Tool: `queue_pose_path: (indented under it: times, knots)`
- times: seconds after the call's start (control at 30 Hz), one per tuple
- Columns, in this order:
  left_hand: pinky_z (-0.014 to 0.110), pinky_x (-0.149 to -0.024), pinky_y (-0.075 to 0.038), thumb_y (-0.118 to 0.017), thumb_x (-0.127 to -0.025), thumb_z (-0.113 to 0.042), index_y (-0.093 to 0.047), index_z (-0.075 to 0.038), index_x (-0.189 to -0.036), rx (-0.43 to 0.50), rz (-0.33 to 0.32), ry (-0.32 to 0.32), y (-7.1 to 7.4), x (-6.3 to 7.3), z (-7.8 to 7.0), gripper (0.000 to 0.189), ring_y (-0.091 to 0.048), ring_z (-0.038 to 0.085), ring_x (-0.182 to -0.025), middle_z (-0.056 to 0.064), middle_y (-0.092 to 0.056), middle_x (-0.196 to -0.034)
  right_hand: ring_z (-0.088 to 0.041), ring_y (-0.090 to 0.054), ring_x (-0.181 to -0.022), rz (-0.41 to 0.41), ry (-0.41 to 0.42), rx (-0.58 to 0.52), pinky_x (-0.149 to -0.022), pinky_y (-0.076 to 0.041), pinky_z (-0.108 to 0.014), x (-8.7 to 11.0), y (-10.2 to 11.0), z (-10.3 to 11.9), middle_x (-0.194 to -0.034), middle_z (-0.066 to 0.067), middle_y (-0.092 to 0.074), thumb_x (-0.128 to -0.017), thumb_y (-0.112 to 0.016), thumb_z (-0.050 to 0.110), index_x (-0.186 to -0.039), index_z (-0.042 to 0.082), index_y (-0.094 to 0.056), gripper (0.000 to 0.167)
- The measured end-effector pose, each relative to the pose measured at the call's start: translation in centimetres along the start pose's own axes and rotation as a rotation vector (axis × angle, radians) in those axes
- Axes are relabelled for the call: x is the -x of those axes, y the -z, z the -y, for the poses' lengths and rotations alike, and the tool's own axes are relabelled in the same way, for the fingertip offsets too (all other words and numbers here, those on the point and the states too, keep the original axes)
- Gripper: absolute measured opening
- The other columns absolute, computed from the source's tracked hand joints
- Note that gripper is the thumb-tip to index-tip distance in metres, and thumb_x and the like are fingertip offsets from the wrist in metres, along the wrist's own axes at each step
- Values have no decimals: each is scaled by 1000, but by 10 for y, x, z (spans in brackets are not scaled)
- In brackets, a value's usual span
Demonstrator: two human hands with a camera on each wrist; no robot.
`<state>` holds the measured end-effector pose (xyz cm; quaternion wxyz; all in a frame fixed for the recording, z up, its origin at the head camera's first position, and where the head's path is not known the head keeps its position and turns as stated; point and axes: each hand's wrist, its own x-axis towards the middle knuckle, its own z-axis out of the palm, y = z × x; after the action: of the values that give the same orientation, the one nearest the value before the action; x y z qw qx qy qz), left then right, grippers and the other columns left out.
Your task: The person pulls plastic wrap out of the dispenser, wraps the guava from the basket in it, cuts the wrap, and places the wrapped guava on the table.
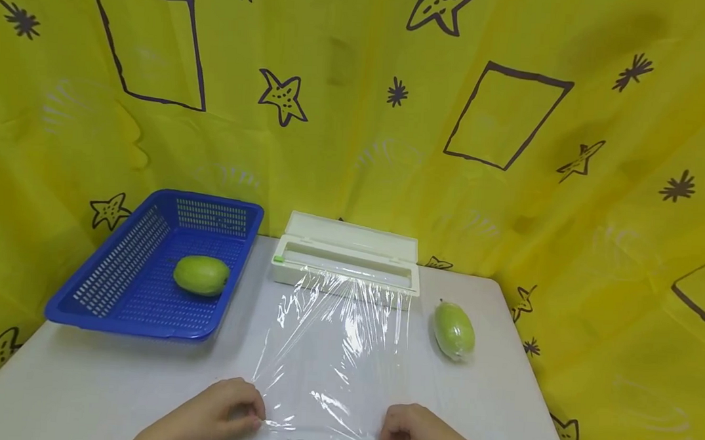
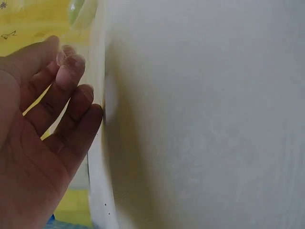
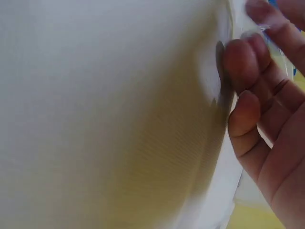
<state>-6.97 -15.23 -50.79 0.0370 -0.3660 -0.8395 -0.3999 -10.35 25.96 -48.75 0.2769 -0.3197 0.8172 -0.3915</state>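
A clear sheet of cling film (image 1: 329,357) stretches over the white table from a white dispenser box (image 1: 344,282) with its lid up. My left hand (image 1: 217,408) pinches the film's near left corner; in the left wrist view, clear film wraps the thumb and index fingertips (image 2: 66,59). The near right corner is pinched by my right hand (image 1: 422,436), its other fingers loosely bent. Right of the film lies a green oval fruit (image 1: 454,331) with shiny film around it. Another green fruit (image 1: 201,276) lies in the blue basket (image 1: 141,329) at the left.
The table (image 1: 511,384) meets a yellow curtain (image 1: 344,147) with printed stars at its back and right side. The dispenser stands near the back edge, between the basket and the wrapped fruit.
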Motion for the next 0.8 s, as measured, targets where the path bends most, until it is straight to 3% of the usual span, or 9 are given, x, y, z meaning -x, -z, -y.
queue_pose_path:
  times: [0.17,0.33,0.5,0.6,0.7,0.8]
  knots:
    - [11,-73,-41,-70,-94,-26,-68,-36,-89,-142,-49,-10,-4,-1,-2,10,-47,-8,-82,-26,-53,-85,3,-57,-67,13,1,21,-62,-52,-20,-1,-3,1,-75,18,-62,-96,-64,29,-86,26,-72,13]
    - [8,-73,-35,-79,-81,-18,-69,-33,-84,-281,-98,-93,-6,-4,-2,18,-44,-5,-83,-24,-52,-83,3,-52,-60,28,-35,49,-58,-50,-19,-2,-4,6,-68,18,-60,-96,-63,23,-90,24,-71,10]
    - [11,-80,-38,-83,-69,-12,-68,-32,-86,-299,-111,-152,-6,-6,0,30,-49,-2,-87,-19,-52,-93,4,-48,-56,-4,-70,148,-55,-46,-18,-3,-4,13,-62,19,-53,-91,-67,19,-87,26,-68,9]
    - [10,-79,-38,-83,-73,-14,-68,-32,-87,-289,-126,-138,-4,-8,-1,28,-47,-3,-87,-19,-50,-94,3,-49,-57,-35,-74,178,-54,-45,-18,-3,2,19,-61,19,-51,-91,-67,19,-86,29,-67,11]
    - [11,-78,-38,-82,-79,-17,-68,-32,-90,-272,-145,-117,4,-11,-4,24,-46,-3,-87,-19,-50,-91,5,-47,-58,-71,-7,235,-54,-44,-16,-7,11,24,-62,20,-49,-91,-67,16,-88,27,-68,11]
    - [14,-78,-42,-81,-81,-15,-69,-29,-96,-251,-176,-117,16,-17,-9,24,-49,-1,-89,-17,-54,-93,6,-49,-67,-103,76,324,-60,-47,-17,-14,22,31,-74,21,-55,-92,-67,16,-97,23,-71,9]
